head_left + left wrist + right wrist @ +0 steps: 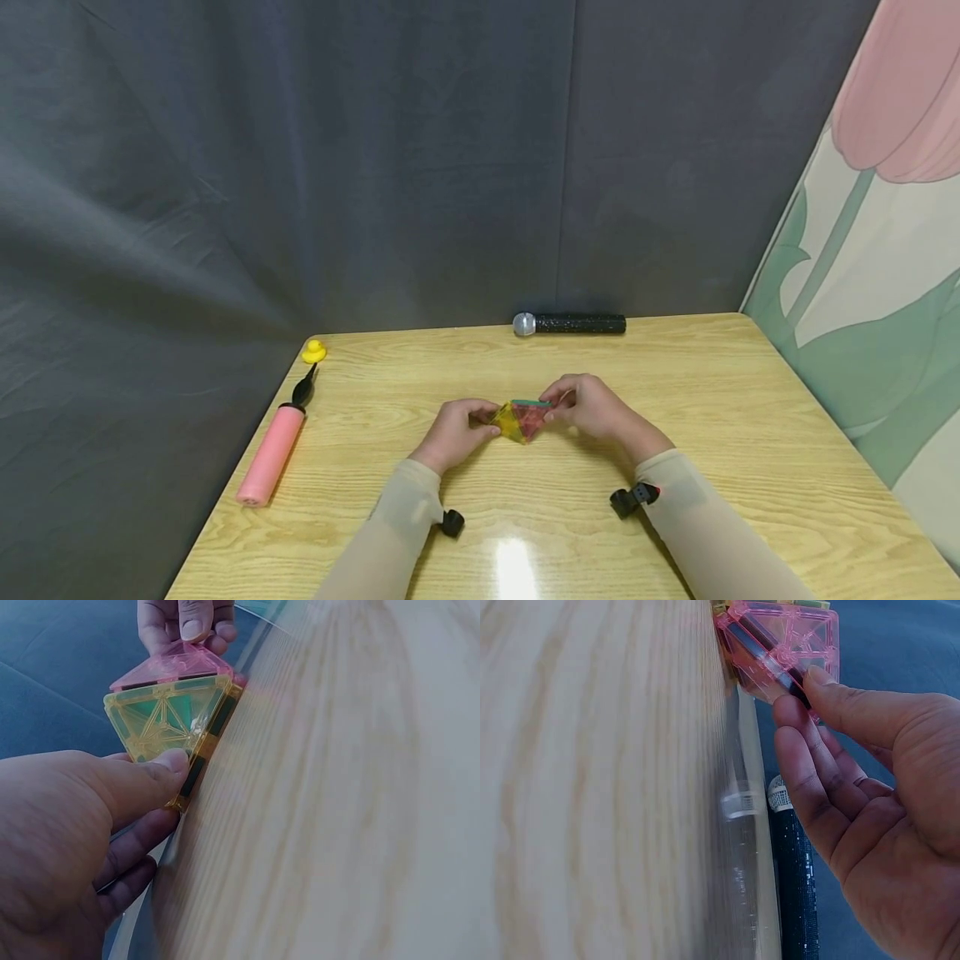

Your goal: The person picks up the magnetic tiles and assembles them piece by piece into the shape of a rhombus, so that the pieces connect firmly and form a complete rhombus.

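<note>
Both hands meet near the middle of the wooden table around a small group of see-through magnetic tiles. My left hand (453, 433) pinches the yellow triangular tile (141, 724) between thumb and fingers at one corner. On the other side, my right hand (592, 408) grips the pink tile (810, 637) by its corner, thumb against fingertips. The pink and yellow tiles sit edge to edge, tilted to each other. A green tile (529, 402) shows along the back of the group in the head view, partly hidden behind them.
A black microphone (581, 324) with a silver head lies along the table's back edge. On the left are a yellow rubber duck (314, 352) and a pink hand pump (274, 454) with a black nozzle. A dark curtain (420, 167) hangs behind the table (555, 542).
</note>
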A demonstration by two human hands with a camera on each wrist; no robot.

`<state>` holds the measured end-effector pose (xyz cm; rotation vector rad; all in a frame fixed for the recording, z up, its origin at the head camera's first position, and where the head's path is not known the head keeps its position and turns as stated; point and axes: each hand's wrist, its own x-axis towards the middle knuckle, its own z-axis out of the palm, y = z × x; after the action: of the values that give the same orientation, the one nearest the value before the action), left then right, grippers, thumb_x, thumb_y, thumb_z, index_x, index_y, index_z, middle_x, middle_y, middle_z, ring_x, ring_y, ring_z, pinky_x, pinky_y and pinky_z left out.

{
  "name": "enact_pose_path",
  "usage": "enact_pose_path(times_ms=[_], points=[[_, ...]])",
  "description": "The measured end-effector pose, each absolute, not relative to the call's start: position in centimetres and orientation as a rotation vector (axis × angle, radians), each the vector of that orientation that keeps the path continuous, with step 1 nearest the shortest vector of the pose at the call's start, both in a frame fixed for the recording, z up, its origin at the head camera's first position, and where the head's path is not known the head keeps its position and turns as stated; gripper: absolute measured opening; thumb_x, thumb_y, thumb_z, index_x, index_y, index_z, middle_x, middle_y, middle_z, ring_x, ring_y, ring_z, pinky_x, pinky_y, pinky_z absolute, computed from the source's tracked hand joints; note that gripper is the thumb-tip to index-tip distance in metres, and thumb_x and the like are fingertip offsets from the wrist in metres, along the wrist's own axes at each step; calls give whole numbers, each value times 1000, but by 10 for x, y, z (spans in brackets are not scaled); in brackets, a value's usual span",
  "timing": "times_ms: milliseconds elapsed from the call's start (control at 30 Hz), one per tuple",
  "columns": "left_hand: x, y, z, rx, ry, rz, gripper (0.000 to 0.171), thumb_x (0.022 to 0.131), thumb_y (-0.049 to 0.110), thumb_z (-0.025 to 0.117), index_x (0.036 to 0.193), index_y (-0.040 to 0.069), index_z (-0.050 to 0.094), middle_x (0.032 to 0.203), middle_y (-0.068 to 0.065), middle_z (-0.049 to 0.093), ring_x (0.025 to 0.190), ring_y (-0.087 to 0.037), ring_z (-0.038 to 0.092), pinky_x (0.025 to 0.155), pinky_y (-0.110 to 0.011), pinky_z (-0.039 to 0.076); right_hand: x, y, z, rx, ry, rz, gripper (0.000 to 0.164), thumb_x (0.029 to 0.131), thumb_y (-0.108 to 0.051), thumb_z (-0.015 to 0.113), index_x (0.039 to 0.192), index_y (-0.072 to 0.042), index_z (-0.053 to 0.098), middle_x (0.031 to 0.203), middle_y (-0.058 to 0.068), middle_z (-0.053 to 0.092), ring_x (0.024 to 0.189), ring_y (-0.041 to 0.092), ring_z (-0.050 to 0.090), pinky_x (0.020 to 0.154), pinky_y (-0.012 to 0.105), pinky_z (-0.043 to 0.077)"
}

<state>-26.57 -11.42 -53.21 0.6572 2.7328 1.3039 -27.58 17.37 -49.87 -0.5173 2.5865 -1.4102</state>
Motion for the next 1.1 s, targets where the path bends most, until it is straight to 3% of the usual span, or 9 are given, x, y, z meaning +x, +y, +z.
enact_pose_path(times_ms=[600,1100], points=[[-268,-102,-531,575,2713,1367,28,92,16,84,118,20,76,105,13,72,96,-8,66,89,-28,56,-280,184,-501,-500,2591,-1425,21,87,-3,85,105,-12,80,95,4,70,78,20,65,61,32,52],[-269,-96,-530,579,2713,1368,29,93,14,82,120,20,76,108,12,73,98,-8,66,90,-28,56,-281,190,-499,-523,2595,-1422,21,87,-1,84,105,-11,80,95,5,69,77,20,65,60,31,52]])
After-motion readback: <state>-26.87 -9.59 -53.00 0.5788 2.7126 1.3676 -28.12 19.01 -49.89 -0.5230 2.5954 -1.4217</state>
